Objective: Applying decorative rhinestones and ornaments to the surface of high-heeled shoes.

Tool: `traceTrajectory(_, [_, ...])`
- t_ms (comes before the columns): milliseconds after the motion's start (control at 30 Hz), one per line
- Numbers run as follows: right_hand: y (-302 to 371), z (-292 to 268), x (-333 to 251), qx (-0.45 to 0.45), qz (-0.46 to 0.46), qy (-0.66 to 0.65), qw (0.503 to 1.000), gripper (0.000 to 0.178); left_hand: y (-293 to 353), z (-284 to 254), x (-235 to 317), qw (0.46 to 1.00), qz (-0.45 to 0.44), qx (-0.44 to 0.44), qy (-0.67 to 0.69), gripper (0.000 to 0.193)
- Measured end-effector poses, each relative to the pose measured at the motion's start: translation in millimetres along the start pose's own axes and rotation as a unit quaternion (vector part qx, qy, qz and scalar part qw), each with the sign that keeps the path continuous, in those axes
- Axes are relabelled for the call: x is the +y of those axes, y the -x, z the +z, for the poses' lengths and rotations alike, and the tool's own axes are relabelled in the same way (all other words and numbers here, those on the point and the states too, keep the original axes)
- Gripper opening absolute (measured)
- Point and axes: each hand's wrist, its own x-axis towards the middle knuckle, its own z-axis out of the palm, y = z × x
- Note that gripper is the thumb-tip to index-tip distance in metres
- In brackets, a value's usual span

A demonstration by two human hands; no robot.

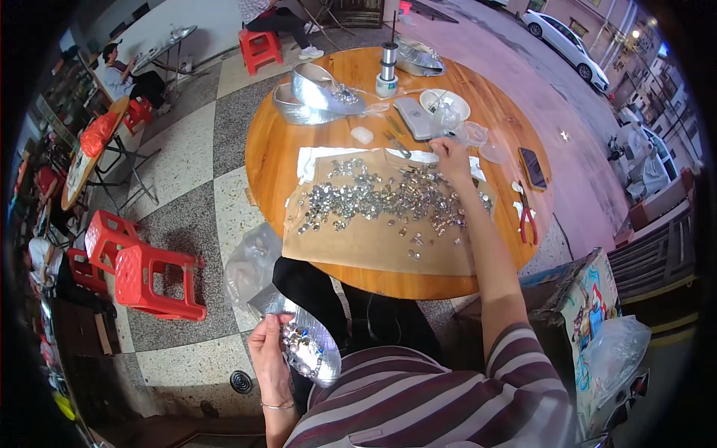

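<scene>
Low in front of my lap, my left hand (270, 347) grips the edge of a shiny silver shoe upper (317, 362), with clear and blue stones clustered on it. My right hand (452, 159) reaches over the far side of the round wooden table (358, 278). Its fingers are pinched together; whatever is between them is too small to make out. Beneath that forearm lies a tan sheet (328, 250) covered with loose glittering stones (373, 196). Close to the right fingertips are a grey flat case (414, 117), a white bowl (457, 101) and clear plastic lids (472, 134).
More silver shoe uppers (310, 89) lie at the table's back left, beside a spool of thread (388, 63). Tweezers (396, 143) rest behind the sheet. Red-handled pliers (527, 220) and a phone (532, 168) are at right. Red stools (157, 276) stand left; people sit farther off.
</scene>
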Motion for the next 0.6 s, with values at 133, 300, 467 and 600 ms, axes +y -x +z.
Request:
traceTrajectory(133, [-2.7,-1.1,22.3,0.072,-0.044,0.143,0.986,0.018,3.4,-4.5,0.3,1.0,-0.014,-0.006,-0.005,0.03])
traceTrajectory(300, [21.9,-11.8,-11.0,0.023,0.007,0.06,0.998,0.017,5.6,-19.8,0.4,0.999,0.031,0.031,0.015,0.028])
traceTrajectory(467, [52.9,2.1,-58.0,-0.119,-0.002,-0.006,0.993,0.015,2.0,-37.8,2.3,0.996,0.069,0.054,0.003,0.028])
traceTrajectory(600, [56.4,21.0,-60.7,-0.092,-0.06,0.086,0.99,0.015,9.0,-39.6,10.8,0.995,0.086,0.05,-0.016,0.026])
